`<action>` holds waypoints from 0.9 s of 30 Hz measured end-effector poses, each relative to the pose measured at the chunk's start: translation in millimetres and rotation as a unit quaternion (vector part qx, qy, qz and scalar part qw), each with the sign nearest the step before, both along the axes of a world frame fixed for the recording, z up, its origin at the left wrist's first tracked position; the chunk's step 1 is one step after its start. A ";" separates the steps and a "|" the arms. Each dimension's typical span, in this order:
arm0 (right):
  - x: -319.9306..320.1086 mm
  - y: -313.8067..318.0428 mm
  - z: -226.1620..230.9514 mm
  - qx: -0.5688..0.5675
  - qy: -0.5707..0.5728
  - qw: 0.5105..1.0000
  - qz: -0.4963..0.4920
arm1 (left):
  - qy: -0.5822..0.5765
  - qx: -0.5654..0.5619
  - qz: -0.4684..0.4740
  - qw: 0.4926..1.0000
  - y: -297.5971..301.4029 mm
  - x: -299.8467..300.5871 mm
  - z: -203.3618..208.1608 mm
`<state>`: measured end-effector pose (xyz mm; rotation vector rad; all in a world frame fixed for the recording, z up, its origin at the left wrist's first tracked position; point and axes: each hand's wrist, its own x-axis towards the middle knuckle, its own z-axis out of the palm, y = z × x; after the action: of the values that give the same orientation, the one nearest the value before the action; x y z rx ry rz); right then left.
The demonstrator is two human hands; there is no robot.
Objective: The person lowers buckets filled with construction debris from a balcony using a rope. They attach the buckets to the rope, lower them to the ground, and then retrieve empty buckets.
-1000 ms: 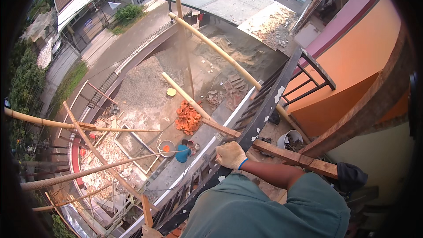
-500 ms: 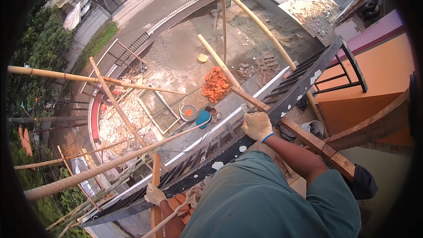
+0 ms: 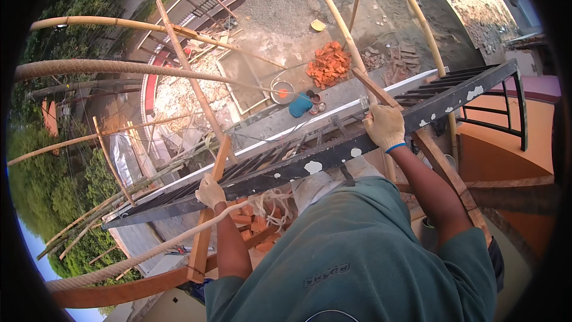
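My left hand (image 3: 210, 191), in a pale work glove, is closed on the black metal railing (image 3: 314, 167), right beside an upright wooden plank (image 3: 204, 238). My right hand (image 3: 384, 126), also gloved, is closed on the same railing farther right. A small greyish metal piece (image 3: 364, 104) pokes out past its fingers; its kind is unclear. The railing's paint is flaking in white patches. Close to my left forearm a thick rope (image 3: 173, 237) runs up to a loose tangle (image 3: 274, 203) by the railing. Another rope (image 3: 119, 69) stretches out over the yard.
Far below lies a yard with a heap of orange bricks (image 3: 329, 64), a blue container (image 3: 300, 105) and a yellow basin (image 3: 318, 25). Bamboo poles (image 3: 199, 89) rise beyond the railing. Broken bricks (image 3: 250, 222) lie near my left arm. A wooden beam (image 3: 447, 173) stands under my right arm.
My view has shifted, so the railing and yard appear turned and moved rightward and up. Both hands stay on the railing. The thick ropes show in different positions.
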<state>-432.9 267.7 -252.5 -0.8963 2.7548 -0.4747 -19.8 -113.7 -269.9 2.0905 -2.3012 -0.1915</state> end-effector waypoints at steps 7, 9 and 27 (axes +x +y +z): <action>1.8 -1.7 -0.2 -0.004 0.010 1.000 0.000 | 0.042 0.102 -0.102 0.989 -13.3 18.0 9.6; -0.2 -0.4 0.0 -0.008 -0.004 1.000 -0.005 | 0.756 0.396 0.079 0.516 -14.0 4.5 81.0; 4.2 3.3 -2.9 -0.130 0.039 0.991 -0.013 | 0.608 0.038 -0.024 0.793 141.7 -67.8 176.4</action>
<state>-428.7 271.0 -255.3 -0.9552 2.8207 -0.8348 -87.6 28.0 -93.5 1.1900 -1.4734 -1.2095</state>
